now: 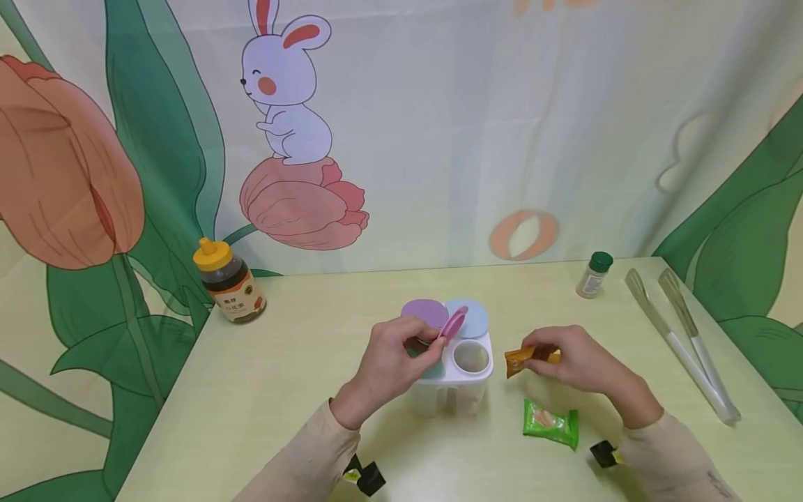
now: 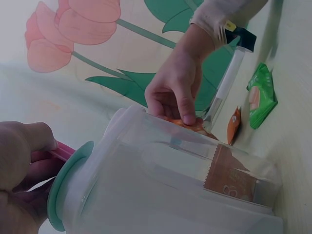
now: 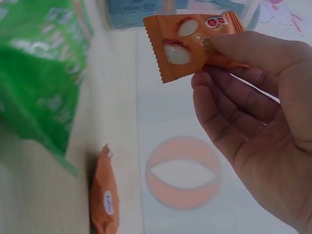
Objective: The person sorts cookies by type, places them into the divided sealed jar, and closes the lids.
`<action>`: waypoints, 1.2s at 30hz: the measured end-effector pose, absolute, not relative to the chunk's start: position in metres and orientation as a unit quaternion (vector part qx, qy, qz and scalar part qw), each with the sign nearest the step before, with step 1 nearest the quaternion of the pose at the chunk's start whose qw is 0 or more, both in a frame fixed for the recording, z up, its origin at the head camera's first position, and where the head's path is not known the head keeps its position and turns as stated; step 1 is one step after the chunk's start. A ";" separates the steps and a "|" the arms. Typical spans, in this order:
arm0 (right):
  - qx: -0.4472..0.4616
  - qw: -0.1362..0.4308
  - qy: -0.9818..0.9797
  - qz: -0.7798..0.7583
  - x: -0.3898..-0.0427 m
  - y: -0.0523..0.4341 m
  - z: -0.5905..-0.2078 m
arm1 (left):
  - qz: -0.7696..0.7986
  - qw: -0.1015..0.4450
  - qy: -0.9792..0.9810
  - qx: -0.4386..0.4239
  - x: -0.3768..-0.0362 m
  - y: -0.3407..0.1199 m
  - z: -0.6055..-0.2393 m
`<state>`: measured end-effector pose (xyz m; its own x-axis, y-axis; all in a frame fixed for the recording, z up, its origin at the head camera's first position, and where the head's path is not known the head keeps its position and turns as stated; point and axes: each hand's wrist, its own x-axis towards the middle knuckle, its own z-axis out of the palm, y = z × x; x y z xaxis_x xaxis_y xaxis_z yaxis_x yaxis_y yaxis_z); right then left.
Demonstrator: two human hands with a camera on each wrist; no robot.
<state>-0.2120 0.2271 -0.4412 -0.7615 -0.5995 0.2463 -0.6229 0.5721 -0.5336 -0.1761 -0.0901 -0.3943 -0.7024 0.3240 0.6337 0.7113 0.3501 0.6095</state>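
So, going camera by camera:

Head view: my left hand (image 1: 392,355) pinches the pink lid (image 1: 453,323) of the white four-cup container (image 1: 453,373), tipped up off its cup. My right hand (image 1: 580,362) pinches an orange packet (image 1: 518,360) just right of the container, above the bench (image 1: 295,397).

Left wrist view: left fingers (image 2: 27,151) are curled round the pink lid edge; another orange packet (image 2: 229,173) already sits inside one cup.

Right wrist view: thumb and fingers (image 3: 229,105) pinch the packet (image 3: 195,44) by one end. One more orange packet (image 3: 105,195) lies on the bench beside the green packet (image 3: 36,73).

Risk: I reckon the light pinch could let the packet slip, or the lid could drop back over the opening.

Surroundings: pale green bench, honey bottle (image 1: 232,282), spice jar (image 1: 594,274), tongs (image 1: 680,335), bunny-and-tulip curtain (image 1: 288,125) behind.
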 end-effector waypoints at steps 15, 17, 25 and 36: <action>0.339 0.101 -0.870 0.344 -0.205 0.224 -0.430 | -0.469 0.205 -0.795 -0.326 -0.175 -0.091 -0.394; 0.335 0.107 -0.870 0.345 -0.203 0.224 -0.427 | -0.468 0.204 -0.796 -0.325 -0.175 -0.090 -0.394; 0.336 0.125 -0.862 0.358 -0.198 0.222 -0.415 | -0.469 0.207 -0.795 -0.324 -0.176 -0.090 -0.395; 0.353 0.174 -0.836 0.382 -0.193 0.214 -0.399 | -0.471 0.199 -0.798 -0.320 -0.175 -0.089 -0.393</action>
<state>-0.1932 0.2139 -0.3991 -0.6909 -0.4571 0.5601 -0.7227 0.4588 -0.5169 -0.1755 -0.0888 -0.3934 -0.7162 0.3233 0.6185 0.6977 0.3520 0.6239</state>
